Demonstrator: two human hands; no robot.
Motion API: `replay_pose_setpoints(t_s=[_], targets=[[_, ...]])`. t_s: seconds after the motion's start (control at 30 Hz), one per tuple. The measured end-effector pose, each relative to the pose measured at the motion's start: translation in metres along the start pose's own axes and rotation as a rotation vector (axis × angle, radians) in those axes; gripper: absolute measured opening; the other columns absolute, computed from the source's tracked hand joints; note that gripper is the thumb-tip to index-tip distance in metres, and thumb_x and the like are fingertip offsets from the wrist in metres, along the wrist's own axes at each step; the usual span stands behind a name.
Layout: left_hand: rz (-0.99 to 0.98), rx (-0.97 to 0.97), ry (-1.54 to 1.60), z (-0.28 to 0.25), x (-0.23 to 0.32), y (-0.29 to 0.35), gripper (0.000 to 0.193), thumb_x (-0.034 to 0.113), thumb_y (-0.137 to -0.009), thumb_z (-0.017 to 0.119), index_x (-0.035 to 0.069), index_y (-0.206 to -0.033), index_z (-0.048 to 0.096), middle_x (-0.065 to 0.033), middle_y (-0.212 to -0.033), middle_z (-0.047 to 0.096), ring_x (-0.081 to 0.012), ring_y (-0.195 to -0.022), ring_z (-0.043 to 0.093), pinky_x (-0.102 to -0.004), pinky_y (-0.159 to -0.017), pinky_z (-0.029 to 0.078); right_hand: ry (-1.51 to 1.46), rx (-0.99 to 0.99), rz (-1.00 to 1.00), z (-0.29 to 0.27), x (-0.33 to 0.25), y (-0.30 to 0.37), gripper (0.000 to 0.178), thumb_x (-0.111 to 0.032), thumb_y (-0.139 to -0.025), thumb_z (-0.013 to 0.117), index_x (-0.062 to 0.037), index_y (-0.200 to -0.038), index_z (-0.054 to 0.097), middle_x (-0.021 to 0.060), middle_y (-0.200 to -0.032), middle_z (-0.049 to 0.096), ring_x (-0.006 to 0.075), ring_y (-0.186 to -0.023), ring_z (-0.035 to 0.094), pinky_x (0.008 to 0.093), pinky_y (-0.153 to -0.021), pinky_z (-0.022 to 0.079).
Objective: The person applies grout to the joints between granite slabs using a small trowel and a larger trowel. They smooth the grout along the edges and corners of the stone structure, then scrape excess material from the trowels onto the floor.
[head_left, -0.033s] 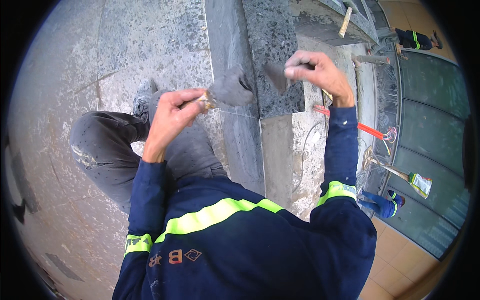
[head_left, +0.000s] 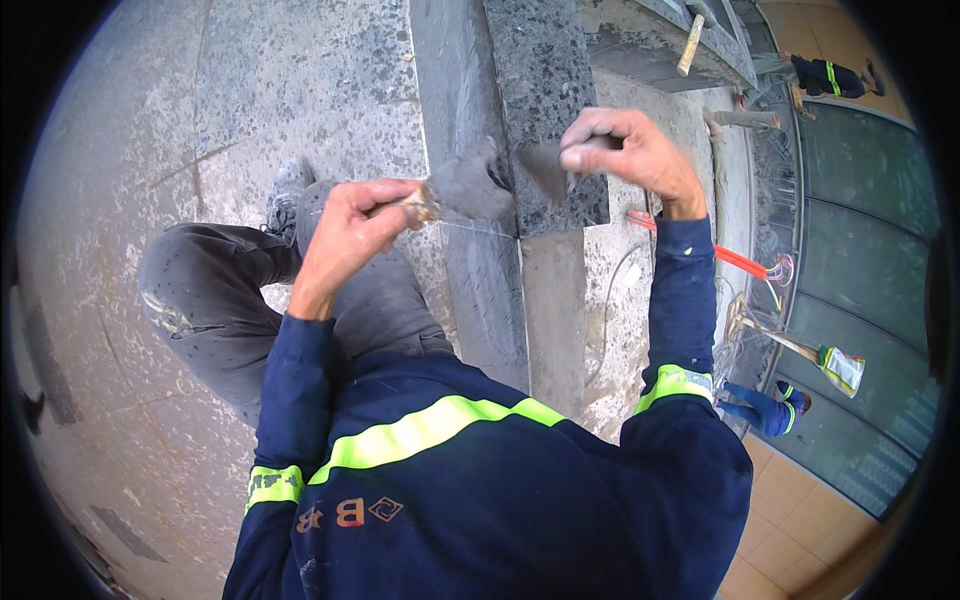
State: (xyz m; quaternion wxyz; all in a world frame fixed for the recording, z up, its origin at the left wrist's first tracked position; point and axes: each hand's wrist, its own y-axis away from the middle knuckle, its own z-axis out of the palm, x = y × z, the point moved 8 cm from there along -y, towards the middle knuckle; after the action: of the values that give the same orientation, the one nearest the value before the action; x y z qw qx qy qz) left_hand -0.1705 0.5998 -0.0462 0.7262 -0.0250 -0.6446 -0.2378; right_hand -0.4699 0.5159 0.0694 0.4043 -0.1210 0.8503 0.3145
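Note:
My left hand (head_left: 360,225) is closed around the yellowish-white handle of a trowel (head_left: 428,201). A lump of wet grey mortar (head_left: 468,182) covers its blade, hiding the blade's outline. Opposite it, my right hand (head_left: 625,150) pinches a dark, triangular scraper (head_left: 546,172), slightly smeared by motion, with its blade angled toward the mortar. Its handle is hidden by my fingers. A small gap seems to lie between scraper and mortar. Both tools are above a smooth grey mortar strip (head_left: 462,90) and a dark speckled stone slab (head_left: 540,70).
My bent knee (head_left: 205,280) is over the stained floor (head_left: 110,300) at left. On the right are a wooden-handled tool (head_left: 690,45), an orange conduit (head_left: 740,262) with wires and a long-handled tool (head_left: 785,340). Two people (head_left: 835,77) are at the far right edge.
My right hand has shifted slightly left and down, bringing the scraper nearer the mortar. My left hand and the loaded trowel have moved a little to the right.

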Motion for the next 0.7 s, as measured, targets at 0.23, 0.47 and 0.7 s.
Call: replay_pose_setpoints(t_s=[0.23, 0.47, 0.7], targets=[[0.172, -0.037, 0.054, -0.004, 0.010, 0.004, 0.037, 0.009, -0.096, 0.073, -0.008, -0.129, 0.080, -0.0066, -0.099, 0.078, -0.0106, -0.078, 0.064, -0.0280, -0.069, 0.050, 0.565, 0.176, 0.004, -0.033, 0.002, -0.024, 0.045, -0.053, -0.092, 0.091, -0.0122, -0.109, 0.087, 0.0031, -0.102, 0.080, 0.0203, -0.092, 0.076, 0.0414, -0.088, 0.056], [0.134, 0.107, -0.189, -0.043, 0.018, 0.026, 0.035, 0.001, -0.093, 0.074, -0.009, -0.126, 0.080, -0.0104, -0.094, 0.076, -0.0131, -0.084, 0.067, -0.0304, -0.075, 0.052, 1.062, 0.515, -0.211, -0.057, 0.010, -0.075, 0.045, -0.060, -0.093, 0.085, -0.0172, -0.107, 0.086, 0.0009, -0.104, 0.077, 0.0230, -0.087, 0.071, 0.0411, -0.094, 0.043], [0.104, 0.158, -0.147, -0.051, 0.010, 0.019, 0.036, 0.003, -0.093, 0.075, -0.009, -0.127, 0.080, -0.0118, -0.095, 0.078, -0.0136, -0.086, 0.069, -0.0307, -0.077, 0.054, 1.131, 0.394, -0.237, -0.061, 0.007, -0.098, 0.046, -0.061, -0.094, 0.084, -0.0179, -0.107, 0.087, 0.0005, -0.097, 0.076, 0.0222, -0.085, 0.070, 0.0411, -0.092, 0.043]])
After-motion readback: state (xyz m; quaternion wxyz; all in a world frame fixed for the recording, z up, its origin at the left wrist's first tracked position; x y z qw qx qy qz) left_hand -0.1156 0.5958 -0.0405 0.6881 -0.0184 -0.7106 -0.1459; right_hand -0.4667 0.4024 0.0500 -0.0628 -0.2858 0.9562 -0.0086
